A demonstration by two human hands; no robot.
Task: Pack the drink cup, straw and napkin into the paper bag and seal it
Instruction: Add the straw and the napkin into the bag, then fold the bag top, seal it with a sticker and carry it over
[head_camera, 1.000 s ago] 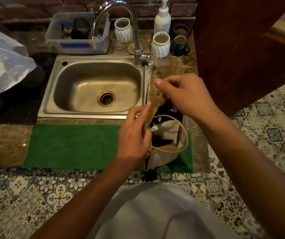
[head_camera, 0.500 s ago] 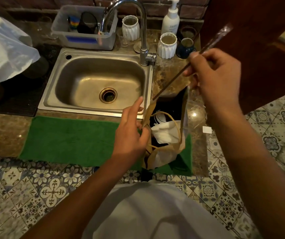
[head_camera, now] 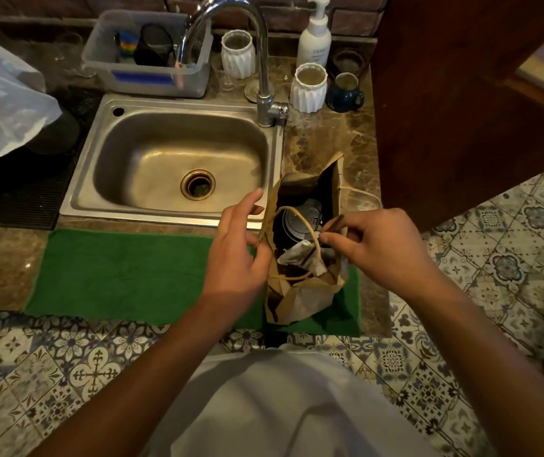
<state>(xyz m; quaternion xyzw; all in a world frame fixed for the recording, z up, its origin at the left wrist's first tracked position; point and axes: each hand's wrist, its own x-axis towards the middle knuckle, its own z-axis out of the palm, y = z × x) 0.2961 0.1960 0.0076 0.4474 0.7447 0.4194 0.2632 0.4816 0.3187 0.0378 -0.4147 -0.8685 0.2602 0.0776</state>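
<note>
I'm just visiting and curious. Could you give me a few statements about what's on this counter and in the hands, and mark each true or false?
1. The paper bag stands on a green mat. True.
2. The bag is sealed shut. False: its mouth is open, with a black cup lid showing inside.
3. A white napkin is in the bag. True.
4. Water runs from the tap. False: no stream shows and the sink looks empty.
5. The left hand holds the bag's edge. True.
6. The right hand is empty. False: it pinches a dark, thin thing, probably the straw.
</note>
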